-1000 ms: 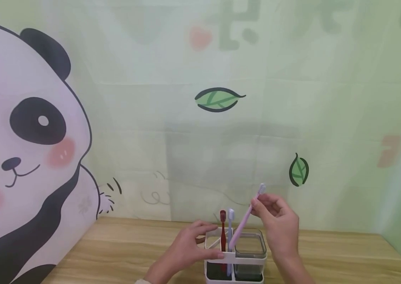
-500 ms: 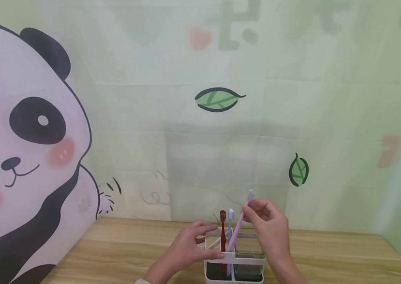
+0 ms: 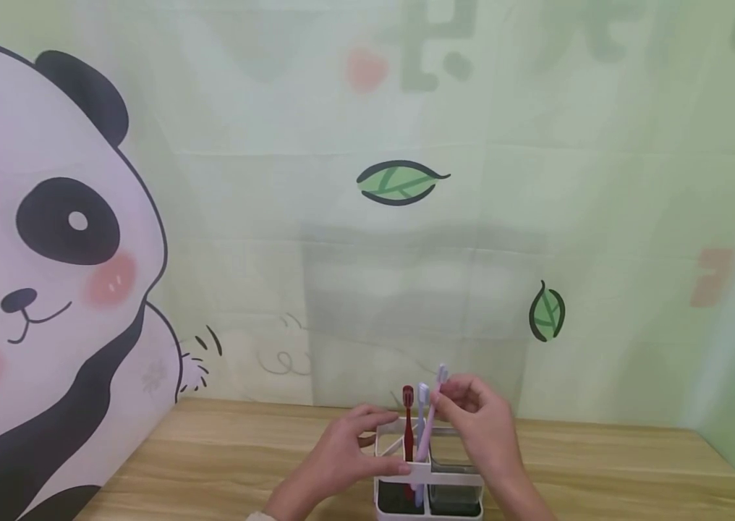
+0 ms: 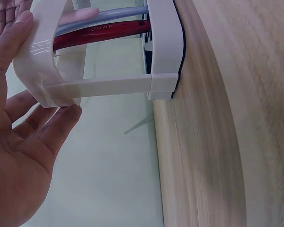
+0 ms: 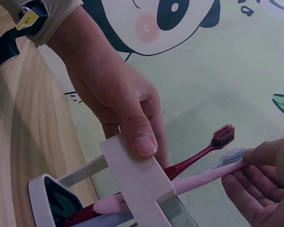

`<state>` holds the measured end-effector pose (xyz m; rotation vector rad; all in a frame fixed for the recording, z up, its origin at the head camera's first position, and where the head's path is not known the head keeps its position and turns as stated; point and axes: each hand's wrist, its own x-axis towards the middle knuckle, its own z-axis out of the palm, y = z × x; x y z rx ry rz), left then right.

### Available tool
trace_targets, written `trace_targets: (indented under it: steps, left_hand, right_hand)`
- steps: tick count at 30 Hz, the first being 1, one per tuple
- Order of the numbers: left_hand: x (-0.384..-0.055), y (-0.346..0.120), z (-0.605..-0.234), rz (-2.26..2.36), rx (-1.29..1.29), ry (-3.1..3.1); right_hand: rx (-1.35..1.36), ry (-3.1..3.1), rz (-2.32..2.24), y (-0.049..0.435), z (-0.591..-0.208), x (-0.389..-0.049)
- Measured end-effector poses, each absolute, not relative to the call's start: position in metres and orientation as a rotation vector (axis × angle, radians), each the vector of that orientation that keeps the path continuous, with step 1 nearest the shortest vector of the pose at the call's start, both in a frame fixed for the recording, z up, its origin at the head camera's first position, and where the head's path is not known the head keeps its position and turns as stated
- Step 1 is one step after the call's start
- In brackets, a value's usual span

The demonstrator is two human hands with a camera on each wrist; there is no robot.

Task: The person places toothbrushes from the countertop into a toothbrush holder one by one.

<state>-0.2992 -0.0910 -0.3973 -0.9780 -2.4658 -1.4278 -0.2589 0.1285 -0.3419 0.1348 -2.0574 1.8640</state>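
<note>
In the head view a white toothbrush holder [image 3: 459, 479] stands on the table. My left hand [image 3: 341, 452] grips its upper frame at the left, thumb across the front band and fingers behind, as the left wrist view confirms. A pink toothbrush [image 3: 427, 434] is pinched near its bristle end between my right hand's [image 3: 481, 416] thumb and fingers. Its lower end reaches down inside the holder's left front part, handle slightly tilted. Beside it a red toothbrush [image 3: 409, 430] and a pale blue toothbrush [image 3: 423, 395] stand bristles up. In the right wrist view the pink handle [image 5: 203, 178] passes inside the frame.
A clear grey cup [image 3: 453, 496] occupies the holder's right compartment, partly behind my right wrist. The wooden table [image 3: 231, 456] ends at a green cloth backdrop [image 3: 244, 217] with a printed panda and leaves.
My right hand has moved left and down with the pink toothbrush, which is now lower in the holder and more upright. The left hand stays in place on the holder.
</note>
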Motion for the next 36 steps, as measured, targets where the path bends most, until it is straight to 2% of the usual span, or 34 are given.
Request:
trace_targets:
  steps: [36]
  left_hand:
    - [-0.299, -0.091, -0.397, -1.426, -0.972, -2.48]
  right_hand:
    - [0.177, -2.203, 1.869, 0.132, -0.359, -0.263]
